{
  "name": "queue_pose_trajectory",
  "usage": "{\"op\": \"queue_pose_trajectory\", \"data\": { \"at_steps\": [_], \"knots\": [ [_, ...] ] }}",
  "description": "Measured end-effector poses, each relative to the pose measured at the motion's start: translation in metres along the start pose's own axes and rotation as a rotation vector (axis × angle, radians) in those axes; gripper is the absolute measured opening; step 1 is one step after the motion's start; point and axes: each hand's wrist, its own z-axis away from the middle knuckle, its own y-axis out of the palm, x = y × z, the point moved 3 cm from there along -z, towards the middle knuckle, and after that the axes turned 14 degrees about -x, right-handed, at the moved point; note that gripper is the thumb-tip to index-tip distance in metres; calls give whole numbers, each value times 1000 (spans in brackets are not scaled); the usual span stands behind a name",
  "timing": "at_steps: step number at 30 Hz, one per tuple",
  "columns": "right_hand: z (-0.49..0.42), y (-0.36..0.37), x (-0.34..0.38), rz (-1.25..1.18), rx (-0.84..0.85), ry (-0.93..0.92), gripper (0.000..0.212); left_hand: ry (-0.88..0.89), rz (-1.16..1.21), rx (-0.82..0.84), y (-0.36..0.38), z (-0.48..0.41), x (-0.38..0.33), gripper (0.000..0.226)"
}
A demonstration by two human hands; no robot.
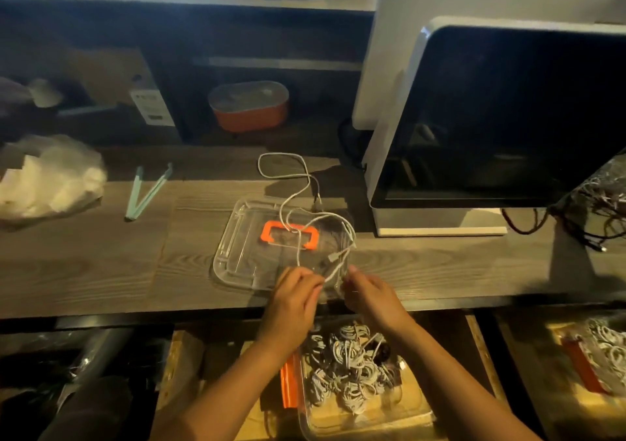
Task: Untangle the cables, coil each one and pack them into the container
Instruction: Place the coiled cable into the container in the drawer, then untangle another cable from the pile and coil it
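Below your forearms, the clear plastic container (366, 417) already holds many coiled white cables (349, 369), so packing looks well along. On the table (101, 271), one loose white cable (298, 200) sprawls uncoiled across the clear lid with orange handle (237, 254). Your left hand (294, 300) and right hand (371, 296) each pinch its near end.

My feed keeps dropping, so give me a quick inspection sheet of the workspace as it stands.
Surface: wood-grain desk, dimly lit.
Job's things: clear lid with orange handle on the desk; container of coiled white cables below the desk edge.
Clutter: plastic bag, green tongs, orange tub at the back.
Grippers: left hand and right hand both pinch the white cable.
Cables: that cable loops loosely over the lid, uncoiled; dark cables tangled at right.
Surroundings: monitor at right.
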Motion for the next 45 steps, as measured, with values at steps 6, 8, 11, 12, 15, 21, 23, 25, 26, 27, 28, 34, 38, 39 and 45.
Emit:
{"op": "queue_pose_trajectory", "data": {
  "at_steps": [6, 8, 11, 12, 15, 21, 23, 25, 26, 27, 28, 34, 38, 39, 45],
  "knots": [
    [-6, 0, 9, -270, -104, 146, 24, -6, 85, 49, 13, 5, -12, 14],
    [-7, -6, 12, -290, -132, 142, 14, -30, 68, 201, 19, 2, -14, 19],
    [-8, -17, 21, -75, -207, -77, 11, -34, -5, 336, 22, -3, -17, 33],
    [-9, -22, 23, 89, -246, -189, 12, 10, -9, 265, 20, -10, -20, 35],
    [-9, -34, 34, 484, -318, -517, 12, 154, -35, 16, 12, -34, -31, 45],
    [-2, -38, 56, 718, -226, -963, 19, 396, -185, 187, 37, -89, -44, 55],
    [1, -43, 62, 692, -216, -979, 24, 412, -213, 210, 41, -98, -40, 31],
    [3, -51, 68, 635, -222, -949, 28, 401, -235, 162, 38, -105, -39, 8],
    [4, -55, 70, 602, -237, -919, 27, 370, -246, 131, 36, -108, -38, 6],
    [3, -60, 71, 578, -261, -889, 26, 321, -263, 108, 33, -111, -34, 5],
    [3, -66, 72, 562, -301, -868, 25, 270, -291, 94, 30, -113, -28, 8],
    [-4, -95, 68, 724, -449, -860, 16, 206, -381, 92, 8, -116, -8, 29],
    [-13, -112, 63, 757, -438, -852, 22, 260, -383, 153, 10, -110, -15, 29],
    [-16, -115, 61, 760, -438, -838, 24, 250, -371, 164, 10, -109, -16, 26],
    [-25, -128, 48, 743, -594, -712, 29, 310, -294, 38, 0, -105, -14, 2]
  ]
}}
